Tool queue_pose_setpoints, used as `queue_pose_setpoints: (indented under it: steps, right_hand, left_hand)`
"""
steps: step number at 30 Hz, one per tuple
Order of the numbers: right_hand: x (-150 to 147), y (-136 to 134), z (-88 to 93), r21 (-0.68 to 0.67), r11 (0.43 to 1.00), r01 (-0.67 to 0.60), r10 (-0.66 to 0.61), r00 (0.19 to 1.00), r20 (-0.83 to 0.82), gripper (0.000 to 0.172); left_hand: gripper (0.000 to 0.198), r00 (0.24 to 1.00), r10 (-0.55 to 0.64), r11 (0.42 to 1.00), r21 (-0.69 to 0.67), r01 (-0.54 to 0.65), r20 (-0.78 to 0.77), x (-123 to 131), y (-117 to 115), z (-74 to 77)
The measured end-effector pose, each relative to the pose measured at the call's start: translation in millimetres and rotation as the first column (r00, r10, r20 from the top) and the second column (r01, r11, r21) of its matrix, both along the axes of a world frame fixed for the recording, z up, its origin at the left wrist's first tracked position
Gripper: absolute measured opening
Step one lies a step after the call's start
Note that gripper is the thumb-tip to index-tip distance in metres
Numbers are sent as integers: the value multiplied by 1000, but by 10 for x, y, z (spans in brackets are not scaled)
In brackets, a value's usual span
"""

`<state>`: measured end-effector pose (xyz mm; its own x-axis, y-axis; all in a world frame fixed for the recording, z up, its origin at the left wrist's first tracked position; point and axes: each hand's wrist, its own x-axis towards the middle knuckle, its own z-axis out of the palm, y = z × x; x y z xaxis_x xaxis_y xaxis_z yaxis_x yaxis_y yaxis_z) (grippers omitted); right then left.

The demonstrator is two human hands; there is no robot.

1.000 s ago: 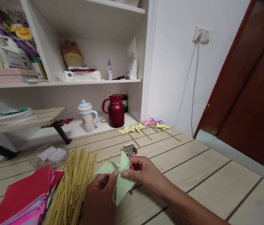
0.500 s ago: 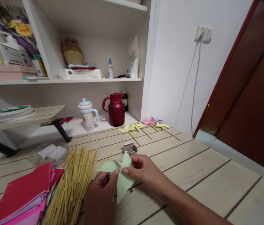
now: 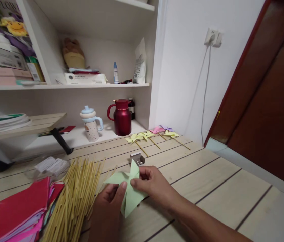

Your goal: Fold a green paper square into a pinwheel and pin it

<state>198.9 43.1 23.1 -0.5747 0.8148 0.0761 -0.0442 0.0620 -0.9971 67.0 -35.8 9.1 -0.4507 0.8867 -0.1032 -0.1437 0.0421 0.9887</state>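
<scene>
Both hands hold a light green paper pinwheel (image 3: 129, 193) just above the wooden table (image 3: 207, 181). My left hand (image 3: 108, 211) pinches its centre from the left with the thumb on top. My right hand (image 3: 154, 186) pinches the same centre from the right, fingers curled. A pile of bamboo skewers (image 3: 75, 198) lies directly left of the hands. A small metal box of pins (image 3: 137, 158) sits just behind the pinwheel.
A stack of red and pink paper squares (image 3: 18, 211) lies at the near left. Several finished pinwheels on sticks (image 3: 154, 136) rest at the table's far edge. A red jug (image 3: 121, 117) and a spouted cup (image 3: 90, 123) stand on the low shelf. A dark red door (image 3: 270, 101) fills the right.
The view has shifted slightly to the right. Both hands keep the green pinwheel pinched in nearly the same place, lowered a little toward the table.
</scene>
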Motion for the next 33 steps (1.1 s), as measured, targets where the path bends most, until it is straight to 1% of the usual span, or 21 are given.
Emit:
queue_pose_setpoints:
  steps: [2, 6, 8, 9, 12, 15, 19, 22, 26, 29, 31, 33]
  right_hand:
    - [3, 14, 11, -11, 1000, 20, -21, 1000, -20, 16]
    - [14, 42, 33, -28, 999, 42, -44, 996, -78, 16]
    - [13, 47, 31, -48, 998, 32, -37, 994, -101, 15]
    - [11, 47, 28, -57, 998, 27, -33, 994, -107, 15]
    - [-1, 36, 15, -56, 998, 11, -17, 994, -112, 13]
    - [-11, 18, 12, -46, 999, -14, 9, 995, -101, 13]
    - [-11, -2, 27, -31, 1000, 4, -6, 998, -61, 17]
    - [-8, -20, 39, -24, 1000, -17, 16, 999, -51, 16]
    - [-11, -41, 43, -31, 999, -38, 36, 998, -46, 15]
    - [-12, -49, 44, -41, 998, -47, 44, 997, -58, 14]
    - [-11, -50, 46, -44, 997, -63, 60, 995, -75, 13]
    - [-11, -49, 46, -49, 996, -71, 67, 994, -81, 13]
  left_hand:
    - [33, 1000, -19, 999, 37, 20, -17, -13, 0, 51]
    - [30, 998, 22, 1000, 3, -22, 56, -69, -13, 123]
    - [31, 997, -18, 1000, 14, 17, 69, -113, -21, 116]
    - [32, 998, -42, 999, 9, 41, 48, -134, -24, 109]
    - [34, 998, -67, 997, -42, 67, -14, -171, -35, 112]
    - [36, 995, -94, 992, -86, 89, -46, -161, -44, 171]
    - [41, 989, -136, 986, -103, 130, -55, -121, -45, 257]
    - [41, 993, -115, 987, -120, 109, -38, -107, -40, 252]
    - [36, 999, -34, 988, -152, 32, -17, -105, -41, 187]
    - [32, 1000, 13, 986, -166, -13, -7, -102, -51, 180]
    - [32, 999, -20, 988, -155, 14, -41, -97, -61, 212]
    - [35, 992, -90, 987, -142, 76, -91, -86, -71, 257]
